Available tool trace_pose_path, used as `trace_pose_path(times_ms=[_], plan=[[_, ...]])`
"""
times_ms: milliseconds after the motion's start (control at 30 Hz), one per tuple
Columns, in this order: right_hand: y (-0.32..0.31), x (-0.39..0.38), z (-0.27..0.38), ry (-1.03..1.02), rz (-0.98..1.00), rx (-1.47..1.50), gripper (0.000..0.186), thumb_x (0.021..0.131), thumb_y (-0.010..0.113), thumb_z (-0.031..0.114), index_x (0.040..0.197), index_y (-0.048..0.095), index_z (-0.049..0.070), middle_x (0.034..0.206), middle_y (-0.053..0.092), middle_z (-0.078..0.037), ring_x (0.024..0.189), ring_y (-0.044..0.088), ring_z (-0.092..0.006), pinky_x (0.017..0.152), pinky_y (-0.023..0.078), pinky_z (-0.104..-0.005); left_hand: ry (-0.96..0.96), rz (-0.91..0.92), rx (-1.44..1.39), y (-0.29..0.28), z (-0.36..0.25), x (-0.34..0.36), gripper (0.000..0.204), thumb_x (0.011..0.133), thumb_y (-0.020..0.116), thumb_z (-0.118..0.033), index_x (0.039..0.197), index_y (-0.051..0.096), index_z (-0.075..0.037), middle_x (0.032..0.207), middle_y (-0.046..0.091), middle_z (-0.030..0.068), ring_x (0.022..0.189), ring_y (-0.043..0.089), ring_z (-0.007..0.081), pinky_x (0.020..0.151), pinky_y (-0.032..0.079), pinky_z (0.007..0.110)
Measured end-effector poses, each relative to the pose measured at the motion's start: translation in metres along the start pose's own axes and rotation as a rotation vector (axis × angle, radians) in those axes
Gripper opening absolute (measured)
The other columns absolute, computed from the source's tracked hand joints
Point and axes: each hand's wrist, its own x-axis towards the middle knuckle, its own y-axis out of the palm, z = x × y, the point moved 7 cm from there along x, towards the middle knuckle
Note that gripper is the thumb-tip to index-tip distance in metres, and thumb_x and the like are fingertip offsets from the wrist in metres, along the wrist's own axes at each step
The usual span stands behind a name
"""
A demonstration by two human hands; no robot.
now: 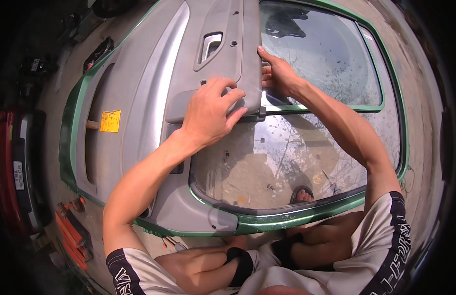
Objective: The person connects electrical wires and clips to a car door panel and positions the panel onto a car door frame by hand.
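A grey car door trim panel [215, 59] lies over a green-framed car door in front of me, with a recessed inner handle [211, 45] and several dark screw holes. My left hand [213, 110] is curled over the raised armrest [176, 107] at the panel's near end, its thumb toward me and its fingers bent over the top. At the panel's right edge, my right hand [282, 73] has its thumb on the upper face and its other fingers tucked at the side. Beside that edge is the window glass [326, 54], reflecting sky and branches.
A small black part [262, 113] sits at the panel's near right corner. A yellow label [110, 121] is on the left side, by a long opening. Orange tools [73, 233] and a dark red bumper-like part [5, 162] lie on the ground at left. Screwdriver-like tools [174, 243] lie near my legs.
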Motion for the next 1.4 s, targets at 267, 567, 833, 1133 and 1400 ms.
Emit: trace_pose_path(times_ms=[267,567,833,1133,1400], plan=[[0.003,-0.006,0.012,-0.209,-0.106,-0.128,0.053,0.086,0.082,0.039,0.106,0.057,-0.003,0.064,0.058,-0.001,0.048,0.052,-0.0103,0.046,0.040,-0.0235,-0.176,-0.015,-0.075,-0.022,0.010,-0.008,0.027,0.091,0.074,-0.024,0.108,0.071,-0.003,0.120,0.064,0.0120,0.113,0.060,0.0310,0.093,0.051,0.042],[0.004,-0.002,0.012,-0.232,-0.010,-0.003,0.050,0.089,0.081,0.037,0.108,0.055,-0.001,0.064,0.057,0.000,0.046,0.053,-0.0083,0.042,0.040,-0.0214,-0.265,0.150,0.426,-0.011,0.137,0.087,0.061,0.101,0.052,-0.056,0.144,0.057,-0.012,0.158,0.035,0.0250,0.149,0.030,0.0397,0.119,0.033,0.048],[-0.006,-0.005,0.003,-0.204,0.126,0.032,0.048,0.091,0.078,0.033,0.116,0.050,0.002,0.072,0.061,-0.002,0.051,0.059,-0.0094,0.048,0.047,-0.0228,-0.290,0.196,0.264,0.002,0.149,0.077,0.060,0.098,0.058,-0.059,0.140,0.064,-0.017,0.164,0.030,0.0214,0.146,0.038,0.0390,0.117,0.037,0.047],[-0.004,0.018,-0.009,-0.220,0.142,-0.043,0.032,0.104,0.063,0.032,0.119,0.057,0.004,0.075,0.057,0.005,0.059,0.056,-0.0023,0.055,0.044,-0.0186,-0.568,0.344,0.078,-0.113,0.108,-0.060,0.044,0.100,0.058,-0.045,0.127,0.070,-0.012,0.106,0.076,0.0118,0.096,0.072,0.0256,0.087,0.055,0.038],[-0.043,0.048,-0.008,-0.187,0.103,-0.008,0.042,0.099,0.070,0.022,0.132,0.057,-0.001,0.107,0.070,-0.010,0.094,0.069,-0.0146,0.077,0.055,-0.0232,-1.088,-0.578,0.316,-0.264,0.080,-0.433,0.029,0.100,0.066,-0.029,0.098,0.072,-0.001,0.072,0.063,-0.0009,0.068,0.053,0.0049,0.064,0.045,0.023]])
